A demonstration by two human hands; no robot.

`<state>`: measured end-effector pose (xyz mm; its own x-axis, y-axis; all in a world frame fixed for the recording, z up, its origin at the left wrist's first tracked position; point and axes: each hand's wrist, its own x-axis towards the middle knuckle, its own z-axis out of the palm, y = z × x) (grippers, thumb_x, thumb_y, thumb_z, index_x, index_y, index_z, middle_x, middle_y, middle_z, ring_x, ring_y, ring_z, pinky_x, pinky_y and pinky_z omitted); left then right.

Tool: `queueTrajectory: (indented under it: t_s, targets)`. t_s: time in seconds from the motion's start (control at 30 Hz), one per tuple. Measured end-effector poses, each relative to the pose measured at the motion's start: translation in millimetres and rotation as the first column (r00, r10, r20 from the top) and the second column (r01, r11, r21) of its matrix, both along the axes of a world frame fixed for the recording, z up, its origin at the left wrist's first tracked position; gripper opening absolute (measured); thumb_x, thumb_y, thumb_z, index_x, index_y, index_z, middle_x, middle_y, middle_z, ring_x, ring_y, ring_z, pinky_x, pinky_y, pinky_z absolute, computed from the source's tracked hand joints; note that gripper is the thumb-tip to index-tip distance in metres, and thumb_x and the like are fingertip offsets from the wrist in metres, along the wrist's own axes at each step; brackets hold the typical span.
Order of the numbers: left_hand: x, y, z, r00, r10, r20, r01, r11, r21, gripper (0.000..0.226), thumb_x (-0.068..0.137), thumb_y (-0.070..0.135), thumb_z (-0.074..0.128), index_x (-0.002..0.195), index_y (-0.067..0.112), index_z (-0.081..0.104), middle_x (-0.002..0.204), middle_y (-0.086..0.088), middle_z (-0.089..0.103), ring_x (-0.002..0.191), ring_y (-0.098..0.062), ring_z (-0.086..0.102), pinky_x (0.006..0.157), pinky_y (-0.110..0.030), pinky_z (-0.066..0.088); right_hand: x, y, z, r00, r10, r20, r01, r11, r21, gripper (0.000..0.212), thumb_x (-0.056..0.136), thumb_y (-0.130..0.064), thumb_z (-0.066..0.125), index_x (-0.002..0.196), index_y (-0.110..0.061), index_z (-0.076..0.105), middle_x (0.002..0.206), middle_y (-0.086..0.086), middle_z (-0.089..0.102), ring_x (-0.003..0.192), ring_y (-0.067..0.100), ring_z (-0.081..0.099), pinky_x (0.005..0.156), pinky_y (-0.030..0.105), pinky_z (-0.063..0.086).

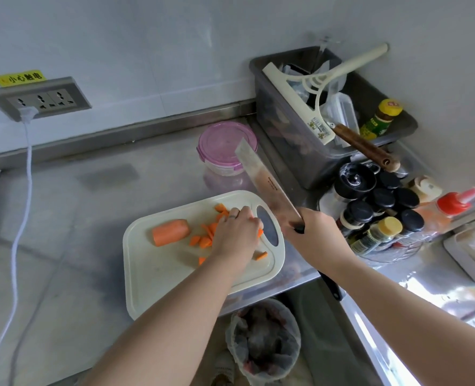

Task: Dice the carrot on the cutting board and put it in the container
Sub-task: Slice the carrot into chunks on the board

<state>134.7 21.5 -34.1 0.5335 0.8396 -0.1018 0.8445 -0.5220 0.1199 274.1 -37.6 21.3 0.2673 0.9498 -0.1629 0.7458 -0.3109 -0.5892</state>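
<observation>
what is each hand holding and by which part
The right hand grips the cleaver by its handle, blade raised. The left hand lies curled over the cut carrot pieces on the cutting board; whether it grips any cannot be told.

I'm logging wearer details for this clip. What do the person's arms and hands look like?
Both forearms are bare: no sleeves, gloves or watch show. The left hand wears a thin dark ring on one finger; the right hand shows no jewellery.
</observation>
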Motion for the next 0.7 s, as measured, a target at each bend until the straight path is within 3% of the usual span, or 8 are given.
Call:
queueTrajectory:
  t_s: [0.1, 0.2, 0.3, 0.4, 0.57, 0.7]
  targets:
    - [-24.3, 0.1, 4.6, 0.977, 0.134, 0.166, -0.106, 0.980, -0.169, 0.027, 0.087, 0.028, 0.061, 0.114, 0.029, 0.059, 0.127, 0.007, 0.049, 0.113, -0.020, 0.053, 0.091, -0.031, 0.041, -0.3, 0.9, 0.6, 1.000, -0.007, -0.002, 0.007, 1.000, -0.008, 0.032, 0.091, -0.018, 0.056, 0.063, -0.016, 0.042, 0.057, -0.004, 0.044, 0.050, 0.009, 0.037, 0.045, 0.017, 0.034]
    - [-48.7, -5.6, 6.6, 0.988, 0.118, 0.098, -0.085, 0.953, -0.291, 0.033, 0.082, 0.032, 0.069, 0.113, 0.030, 0.060, 0.127, 0.010, 0.051, 0.113, -0.016, 0.055, 0.093, -0.031, 0.042, -4.4, 1.3, 0.6, 1.000, 0.017, -0.016, -0.017, 1.000, -0.018, 0.033, 0.092, -0.020, 0.055, 0.063, -0.016, 0.042, 0.056, -0.004, 0.045, 0.048, 0.009, 0.038, 0.047, 0.011, 0.036]
    - [-58.7, -13.7, 6.2, 0.999, 0.021, 0.037, -0.006, 0.938, -0.348, 0.034, 0.084, 0.031, 0.066, 0.117, 0.029, 0.059, 0.131, 0.008, 0.048, 0.113, -0.018, 0.053, 0.091, -0.030, 0.043, -9.2, 2.4, -3.0, 0.998, 0.036, -0.045, -0.037, 0.999, -0.030, 0.027, 0.091, -0.022, 0.054, 0.071, -0.005, 0.052, 0.058, 0.000, 0.049, 0.050, 0.014, 0.039, 0.041, 0.015, 0.030]
    - [-59.5, -18.0, 4.3, 0.996, -0.088, -0.016, 0.079, 0.951, -0.300, 0.031, 0.087, 0.031, 0.061, 0.118, 0.028, 0.057, 0.129, 0.006, 0.049, 0.113, -0.020, 0.053, 0.090, -0.033, 0.041, -12.8, 4.4, -4.9, 0.997, 0.050, -0.060, -0.052, 0.998, -0.036, 0.024, 0.092, -0.023, 0.054, 0.079, -0.003, 0.055, 0.063, 0.004, 0.054, 0.049, 0.013, 0.039, 0.044, 0.017, 0.030]
    - [-54.7, -22.6, 1.8, 0.972, -0.204, -0.116, 0.183, 0.968, -0.172, 0.022, 0.091, 0.023, 0.053, 0.113, 0.023, 0.055, 0.123, 0.002, 0.050, 0.107, -0.023, 0.055, 0.077, -0.031, 0.032, -13.7, 4.2, -1.9, 0.996, 0.062, -0.071, -0.065, 0.997, -0.044, 0.023, 0.093, -0.022, 0.054, 0.072, -0.012, 0.049, 0.060, -0.001, 0.050, 0.048, 0.010, 0.039, 0.041, 0.013, 0.033]
    - [-49.8, -26.2, 2.3, 0.958, -0.223, -0.181, 0.197, 0.969, -0.150, 0.024, 0.089, 0.018, 0.051, 0.113, 0.015, 0.054, 0.122, -0.007, 0.051, 0.104, -0.027, 0.056, 0.078, -0.035, 0.043, -11.7, 2.2, -1.3, 0.995, 0.069, -0.069, -0.073, 0.995, -0.061, 0.023, 0.093, -0.022, 0.054, 0.073, -0.012, 0.049, 0.060, -0.001, 0.049, 0.048, 0.009, 0.038, 0.040, 0.013, 0.031]
